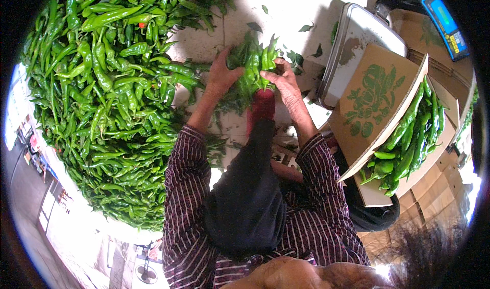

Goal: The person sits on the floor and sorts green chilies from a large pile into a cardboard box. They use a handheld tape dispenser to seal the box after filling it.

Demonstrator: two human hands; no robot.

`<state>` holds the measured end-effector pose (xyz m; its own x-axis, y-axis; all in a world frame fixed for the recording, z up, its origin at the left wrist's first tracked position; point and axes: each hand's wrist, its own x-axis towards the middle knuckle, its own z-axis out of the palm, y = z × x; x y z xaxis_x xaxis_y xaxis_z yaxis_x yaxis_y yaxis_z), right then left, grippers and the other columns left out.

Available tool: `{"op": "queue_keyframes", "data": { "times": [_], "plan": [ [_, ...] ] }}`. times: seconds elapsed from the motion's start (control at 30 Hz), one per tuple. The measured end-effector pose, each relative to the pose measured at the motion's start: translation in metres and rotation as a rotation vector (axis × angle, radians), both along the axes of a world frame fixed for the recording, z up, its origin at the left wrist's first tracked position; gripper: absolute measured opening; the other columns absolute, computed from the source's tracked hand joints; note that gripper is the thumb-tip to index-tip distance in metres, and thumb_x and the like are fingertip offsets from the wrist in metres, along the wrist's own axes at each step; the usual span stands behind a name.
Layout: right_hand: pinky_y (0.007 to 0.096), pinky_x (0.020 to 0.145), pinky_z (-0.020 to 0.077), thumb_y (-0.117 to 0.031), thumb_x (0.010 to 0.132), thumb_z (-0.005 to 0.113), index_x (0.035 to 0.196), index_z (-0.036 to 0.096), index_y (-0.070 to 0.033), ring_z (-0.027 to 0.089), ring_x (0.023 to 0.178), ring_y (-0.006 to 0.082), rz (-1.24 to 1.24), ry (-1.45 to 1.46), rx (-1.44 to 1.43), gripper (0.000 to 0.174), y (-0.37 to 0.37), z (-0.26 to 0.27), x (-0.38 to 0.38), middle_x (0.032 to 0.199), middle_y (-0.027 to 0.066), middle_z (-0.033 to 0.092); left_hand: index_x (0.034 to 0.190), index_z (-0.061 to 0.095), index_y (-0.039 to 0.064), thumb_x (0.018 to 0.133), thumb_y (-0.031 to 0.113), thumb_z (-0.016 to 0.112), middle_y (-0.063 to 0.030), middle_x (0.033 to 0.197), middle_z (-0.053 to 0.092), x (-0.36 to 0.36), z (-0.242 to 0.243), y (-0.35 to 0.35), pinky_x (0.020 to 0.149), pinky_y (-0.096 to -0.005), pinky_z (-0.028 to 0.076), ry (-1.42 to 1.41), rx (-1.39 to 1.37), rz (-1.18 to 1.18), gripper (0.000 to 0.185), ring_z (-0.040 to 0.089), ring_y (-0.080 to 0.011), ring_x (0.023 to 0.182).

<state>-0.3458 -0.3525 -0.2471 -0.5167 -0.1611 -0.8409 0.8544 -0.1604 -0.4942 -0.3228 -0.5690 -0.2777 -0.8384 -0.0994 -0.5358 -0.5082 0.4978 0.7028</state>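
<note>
Between my two hands, just above the floor, is a small bunch of long green peppers lying side by side. My left hand cups its left side, with the thumb against the peppers and the fingers partly hidden behind them. On the other side, my right hand pinches the bunch between thumb and fingers. Loose green leaves and stems below the hands look blurred. A large heap of green peppers rises at my left, with a bit of red showing in it. My foot in a red sock is directly under the bunch.
At my right, an open cardboard box with a printed vegetable picture holds long green peppers. It rests on a scale with a metal platform and a blue display unit. Leaves are scattered over the tiled floor. Flattened cardboard lies beyond.
</note>
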Motion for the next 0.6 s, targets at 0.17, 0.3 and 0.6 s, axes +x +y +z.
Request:
{"op": "queue_keyframes", "data": {
  "times": [0.17,0.3,0.6],
  "plan": [
    [0.0312,0.088,0.0517,0.002,0.074,0.080,0.123,0.048,-0.004,0.064,0.099,0.0180,-0.015,0.000,0.063,0.059,0.000,-0.010,0.003,0.112,0.0119,0.066,0.146,0.041,0.002,0.074,0.022,0.077,-0.0182,0.133,0.058,-0.011,0.027,0.003,0.104,-0.0372,0.043,-0.103,0.302,0.075,0.083,0.056,-0.0265,0.121],
    [0.0314,0.096,0.0474,-0.004,0.072,0.084,0.138,0.042,0.002,0.063,0.106,0.0209,0.091,0.066,-0.109,0.078,0.004,-0.004,-0.004,0.121,0.0121,0.064,0.146,0.041,0.001,0.076,0.018,0.076,-0.0149,0.133,0.058,-0.015,0.042,0.002,0.105,-0.0352,0.042,-0.146,0.467,0.132,0.080,0.055,-0.0238,0.121],
    [0.0334,0.090,0.0505,-0.012,0.069,0.086,0.133,0.052,-0.005,0.065,0.101,0.0225,0.158,-0.147,-0.127,0.073,0.001,0.011,-0.011,0.112,0.0098,0.068,0.147,0.039,0.000,0.075,0.016,0.077,-0.0131,0.134,0.058,-0.016,0.060,-0.005,0.105,-0.0331,0.042,-0.278,0.715,0.208,0.083,0.056,-0.0233,0.119]
  ]
}}
